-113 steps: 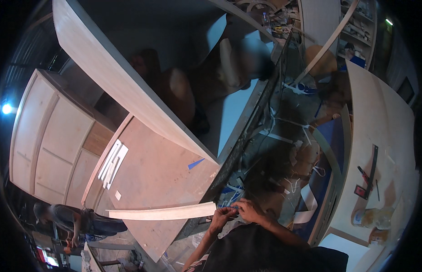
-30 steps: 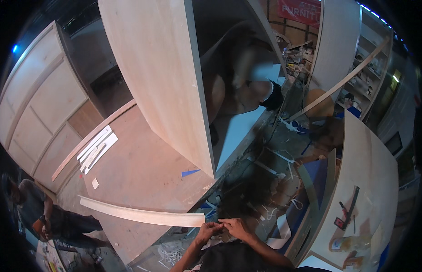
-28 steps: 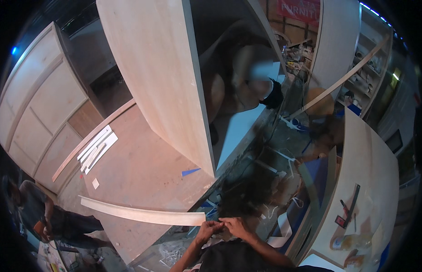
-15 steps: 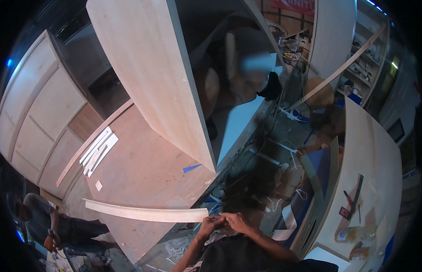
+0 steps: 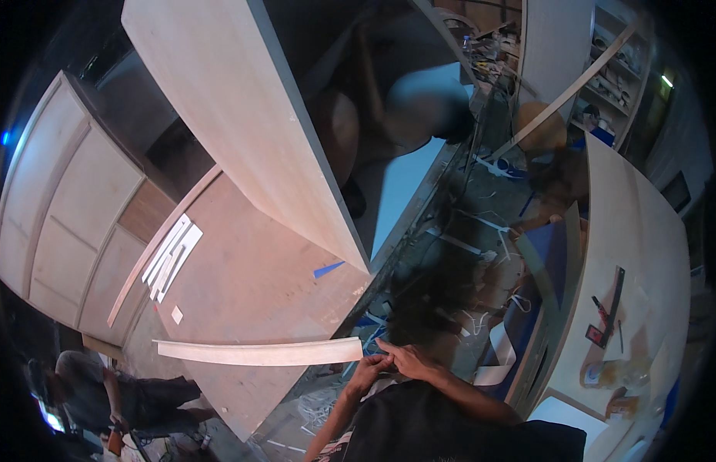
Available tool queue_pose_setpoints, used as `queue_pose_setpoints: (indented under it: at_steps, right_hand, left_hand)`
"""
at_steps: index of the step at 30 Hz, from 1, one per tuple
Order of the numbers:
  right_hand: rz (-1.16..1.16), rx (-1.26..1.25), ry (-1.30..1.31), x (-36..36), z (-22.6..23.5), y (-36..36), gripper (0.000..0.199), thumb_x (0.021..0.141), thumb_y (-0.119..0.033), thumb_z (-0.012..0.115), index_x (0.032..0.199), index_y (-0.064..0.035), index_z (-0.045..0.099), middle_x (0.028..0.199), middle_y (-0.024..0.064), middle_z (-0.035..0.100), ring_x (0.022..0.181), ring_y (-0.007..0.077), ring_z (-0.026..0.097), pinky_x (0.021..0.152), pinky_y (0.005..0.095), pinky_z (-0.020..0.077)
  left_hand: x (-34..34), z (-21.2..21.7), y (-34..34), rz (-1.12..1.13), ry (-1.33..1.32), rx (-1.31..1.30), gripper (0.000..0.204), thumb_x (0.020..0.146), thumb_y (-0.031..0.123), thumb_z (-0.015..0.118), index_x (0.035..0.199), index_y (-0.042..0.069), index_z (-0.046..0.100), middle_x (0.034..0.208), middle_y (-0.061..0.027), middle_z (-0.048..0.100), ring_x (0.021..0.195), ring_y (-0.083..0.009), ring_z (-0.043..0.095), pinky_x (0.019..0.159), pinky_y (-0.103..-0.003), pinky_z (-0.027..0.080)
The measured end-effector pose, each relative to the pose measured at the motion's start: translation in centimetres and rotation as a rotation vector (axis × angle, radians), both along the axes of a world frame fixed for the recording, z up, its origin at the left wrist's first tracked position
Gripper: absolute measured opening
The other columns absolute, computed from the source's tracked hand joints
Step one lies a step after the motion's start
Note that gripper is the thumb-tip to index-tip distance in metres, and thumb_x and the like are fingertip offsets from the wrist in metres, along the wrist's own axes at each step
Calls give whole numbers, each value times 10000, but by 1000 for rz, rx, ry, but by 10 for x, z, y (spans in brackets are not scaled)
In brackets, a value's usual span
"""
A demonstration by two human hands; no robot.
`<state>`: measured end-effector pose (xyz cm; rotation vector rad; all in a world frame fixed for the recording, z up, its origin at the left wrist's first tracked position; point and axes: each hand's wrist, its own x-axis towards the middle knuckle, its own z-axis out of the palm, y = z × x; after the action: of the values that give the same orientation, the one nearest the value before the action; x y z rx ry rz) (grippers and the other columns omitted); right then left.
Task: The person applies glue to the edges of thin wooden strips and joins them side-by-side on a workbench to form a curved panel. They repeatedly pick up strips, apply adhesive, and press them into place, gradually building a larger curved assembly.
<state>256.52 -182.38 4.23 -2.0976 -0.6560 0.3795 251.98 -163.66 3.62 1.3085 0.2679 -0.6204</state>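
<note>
Over the workbench | left hand pinches wooden strip end; right hand grips same end

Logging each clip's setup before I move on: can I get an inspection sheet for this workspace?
Surface: brown plywood sheet, lying flat, bare at the middle.
Job's things: long pale wood strip, held level at its right end over the sheet.
Clutter: white strips, blue tape scrap, offcuts on the floor.
Grip: left hand and right hand meet at the strip's end, fingers closed.
Cables: white cords on the floor.
Surroundings: tall leaning panel, cabinet doors, square on a side bench, another person.
</note>
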Motion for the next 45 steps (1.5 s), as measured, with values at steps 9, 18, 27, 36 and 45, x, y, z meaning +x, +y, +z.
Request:
queue_pose_setpoints:
  at_steps: [9,18,27,36,45]
  right_hand:
    - [-15,17,82,0,14,-4,574,980,-76,592,1540,-163,506,1243,264,677,1084,459,681,888,496,577]
    - [-13,50,93,-1,19,-3,590,959,-38,601,1533,-138,510,1327,264,648,1186,441,649,973,478,559]
    - [-28,50,98,-5,15,-4,591,950,-40,621,1525,-128,521,1306,271,658,1167,438,661,962,472,564]
    - [-37,122,52,-8,5,-4,610,937,-18,619,1529,-124,515,1323,259,658,1181,433,659,964,468,566]
    - [-35,118,55,-7,15,-8,623,917,-33,633,1523,-118,522,1309,261,665,1165,429,667,967,456,559]
  left_hand:
    - [0,-3,0,20,10,1,293,1006,306,724,1068,21,760,967,-33,749,852,-113,659,824,-276,513]
    - [-4,3,2,28,12,19,269,1008,288,721,1059,26,757,946,-28,743,848,-108,659,805,-266,517]
    - [-9,6,2,31,-2,29,259,1011,288,717,1042,35,764,935,-14,741,849,-99,657,812,-261,511]
    - [-10,8,1,21,-4,38,279,1016,294,710,1045,21,760,939,-30,748,857,-114,668,830,-274,518]
    - [-13,-4,0,49,25,-14,292,1017,282,708,1088,3,759,989,-59,766,894,-137,689,868,-284,527]
